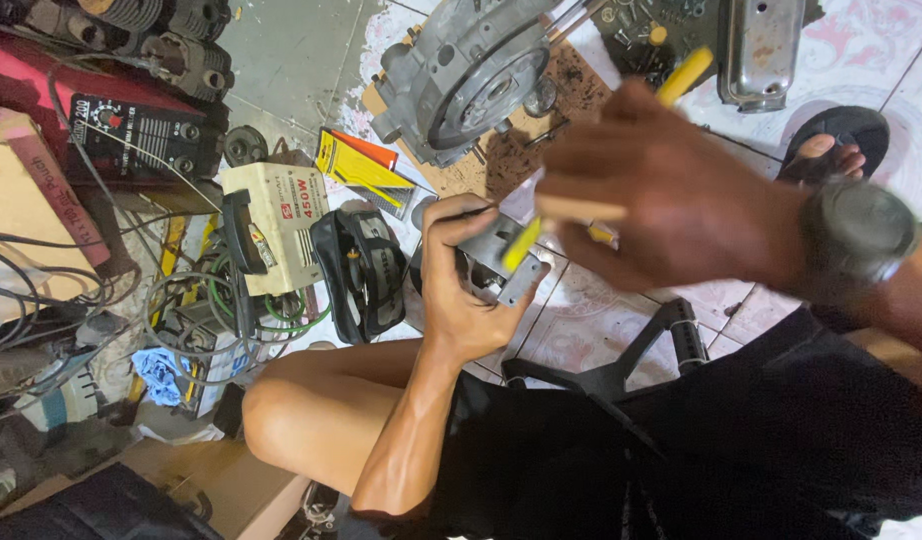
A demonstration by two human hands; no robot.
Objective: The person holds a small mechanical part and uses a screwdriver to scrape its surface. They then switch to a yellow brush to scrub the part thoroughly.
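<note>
- Both hands are closed on things: the left hand [459, 290] is wrapped around a small grey metal part [496, 262], so that it is kept steady in the air above the lap, and the right hand [671, 205] is clamped on a yellow-handled tool [522, 243].
- That tool is held slanted, its lower end touching the metal part, apparently so that it can be worked while braced by the other hand.
- A dark wristwatch [856, 235] is worn on the right wrist.
- Beyond the hands, a large grey engine casing [461, 75] is laid on a brown board [501, 150] on the tiled floor [591, 320], seemingly to keep it off the tiles.
- Left of the left hand, a cream box-shaped machine [276, 225] and tangled cables [181, 300] are kept near.
- Farther left, a dark red machine [131, 130] is set.
</note>
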